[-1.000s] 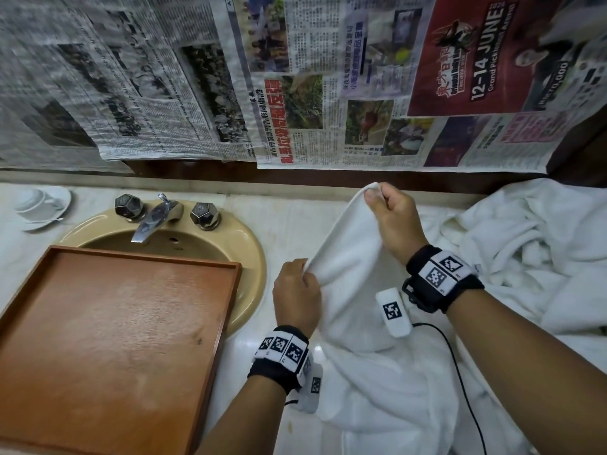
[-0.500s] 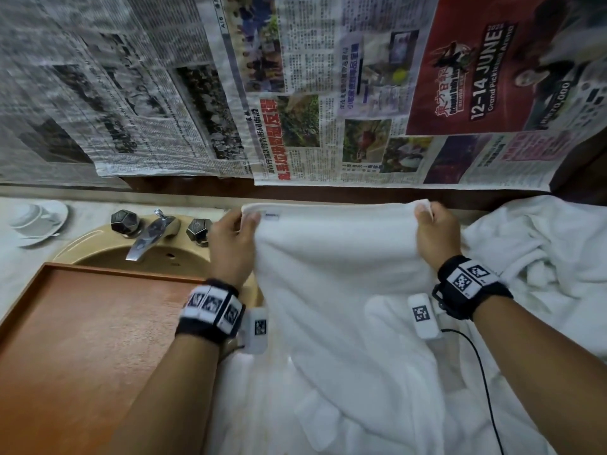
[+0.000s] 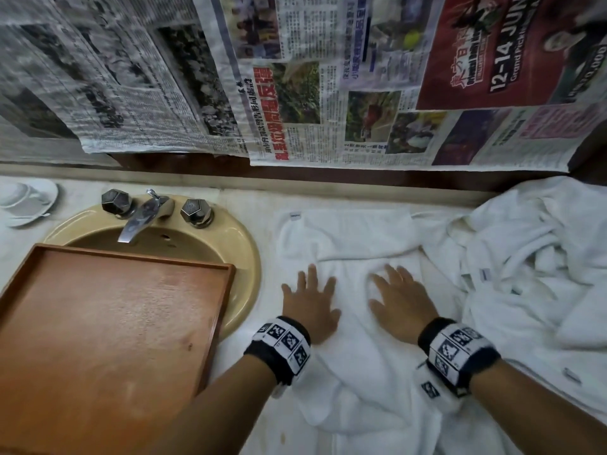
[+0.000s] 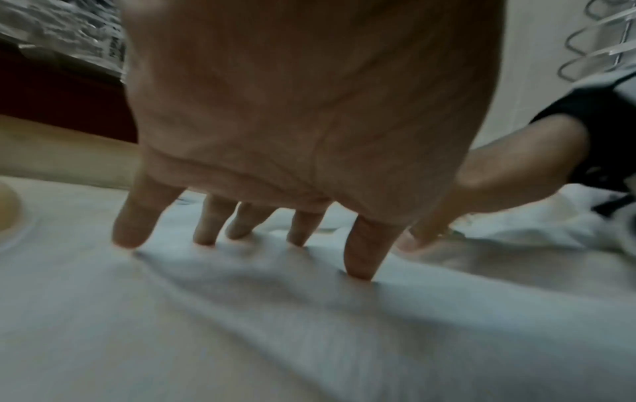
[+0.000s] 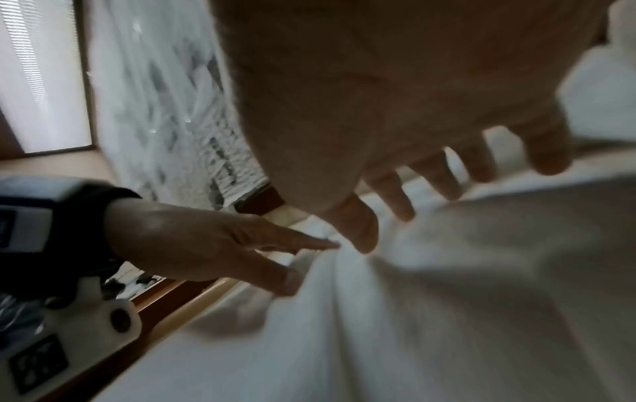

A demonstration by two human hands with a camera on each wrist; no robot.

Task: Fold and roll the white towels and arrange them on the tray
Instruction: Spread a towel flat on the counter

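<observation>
A white towel (image 3: 348, 238) lies spread on the counter right of the sink, its far edge near the wall. My left hand (image 3: 312, 300) and right hand (image 3: 397, 300) both press flat on it with fingers spread, side by side. In the left wrist view the left hand's fingers (image 4: 130, 223) touch the cloth (image 4: 241, 326), and the right hand (image 4: 499, 174) lies beside them. The right wrist view shows the right hand's fingers (image 5: 392, 198) on the towel (image 5: 447, 299), with the left hand (image 5: 206, 244) to the left. The wooden tray (image 3: 98, 323) sits over the sink with nothing on it.
A pile of crumpled white towels (image 3: 532, 257) fills the counter at the right. The beige sink (image 3: 243, 251) with its faucet (image 3: 138, 221) lies left of my hands. A white cup on a saucer (image 3: 23, 201) stands far left. Newspaper (image 3: 295, 77) covers the wall.
Both hands held the towel up by its top corners and spread it apart. They have since let go of it on the counter and now press flat on its middle.
</observation>
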